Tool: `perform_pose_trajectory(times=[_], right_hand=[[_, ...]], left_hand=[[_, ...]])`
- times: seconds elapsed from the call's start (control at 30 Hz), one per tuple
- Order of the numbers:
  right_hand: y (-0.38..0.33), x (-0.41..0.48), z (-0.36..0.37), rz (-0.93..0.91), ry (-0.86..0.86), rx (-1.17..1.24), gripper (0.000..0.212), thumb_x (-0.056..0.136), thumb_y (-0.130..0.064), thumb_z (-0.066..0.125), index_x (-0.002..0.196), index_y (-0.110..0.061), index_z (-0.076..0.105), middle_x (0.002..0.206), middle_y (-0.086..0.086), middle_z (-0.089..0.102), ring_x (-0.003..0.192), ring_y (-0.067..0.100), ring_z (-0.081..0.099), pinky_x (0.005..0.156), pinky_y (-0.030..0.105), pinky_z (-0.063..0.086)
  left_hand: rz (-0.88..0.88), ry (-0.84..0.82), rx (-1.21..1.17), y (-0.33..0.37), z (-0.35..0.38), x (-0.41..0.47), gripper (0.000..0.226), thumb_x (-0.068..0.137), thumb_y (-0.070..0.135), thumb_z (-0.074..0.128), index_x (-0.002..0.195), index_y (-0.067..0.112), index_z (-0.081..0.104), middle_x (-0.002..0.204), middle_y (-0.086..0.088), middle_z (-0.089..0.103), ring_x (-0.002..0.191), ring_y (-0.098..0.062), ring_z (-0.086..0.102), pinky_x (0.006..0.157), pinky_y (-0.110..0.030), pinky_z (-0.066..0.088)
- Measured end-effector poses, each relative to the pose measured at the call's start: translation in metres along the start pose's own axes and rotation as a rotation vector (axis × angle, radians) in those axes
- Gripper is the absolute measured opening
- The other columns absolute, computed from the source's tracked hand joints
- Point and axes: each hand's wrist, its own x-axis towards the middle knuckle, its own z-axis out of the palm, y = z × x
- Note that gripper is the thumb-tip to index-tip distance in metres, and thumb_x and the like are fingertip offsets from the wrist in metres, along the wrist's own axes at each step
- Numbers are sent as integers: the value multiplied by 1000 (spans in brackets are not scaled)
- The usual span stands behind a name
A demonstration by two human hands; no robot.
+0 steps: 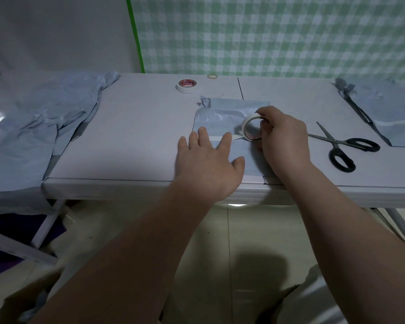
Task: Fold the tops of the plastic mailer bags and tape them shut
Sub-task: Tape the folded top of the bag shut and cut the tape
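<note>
A grey plastic mailer bag (222, 115) lies flat in the middle of the white table (138, 136), its top folded over. My left hand (208, 164) presses flat on the fold with straight, spread fingers. My right hand (283, 141) grips a white tape roll (249, 128) standing on edge on the bag, fingers hooked through its core. A strip of tape (216, 138) runs from the roll leftward across the fold under my left fingers.
Black-handled scissors (344, 148) lie to the right of my right hand. A second tape roll (186, 86) and a rubber band (212, 76) sit near the far edge. Mailer bags are piled at left (33, 136) and right (393, 111).
</note>
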Motion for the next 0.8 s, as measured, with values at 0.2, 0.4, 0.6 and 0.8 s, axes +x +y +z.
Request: perform_pose_trajectory(times=[0.2, 0.4, 0.6, 0.8], right_hand=[[-6, -5, 3, -28, 19, -124, 41, 89, -3, 41, 122, -18, 60, 87, 10, 47, 75, 23, 40, 66, 25, 24], [-6, -8, 2, -56, -2, -117, 41, 91, -6, 42, 127, -18, 58, 106, 15, 54, 87, 28, 52, 70, 26, 32], [-3, -4, 4, -38, 2, -69, 38, 92, -6, 45, 126, -17, 58, 106, 15, 65, 97, 33, 58, 79, 36, 43], [-4, -6, 3, -21, -49, -77, 48, 90, -2, 41, 132, -23, 54, 100, 13, 62, 93, 31, 56, 75, 32, 38]], left_hand=[[-1, -27, 36, 1, -5, 2, 59, 95, 58, 12, 150, 40, 1, 157, -23, 0, 144, -39, 5, 115, -54, 4], [-25, -88, 70, 7, -11, 2, 56, 94, 60, 9, 148, 46, -2, 156, -26, -2, 144, -42, 2, 112, -63, 2], [-41, -109, 78, 10, -14, 2, 55, 94, 61, 7, 147, 48, -4, 156, -26, -3, 144, -41, 1, 109, -66, 2], [-53, -90, 69, 8, -10, 0, 57, 94, 59, 6, 149, 43, -2, 158, -22, -3, 146, -37, -1, 111, -63, -3]])
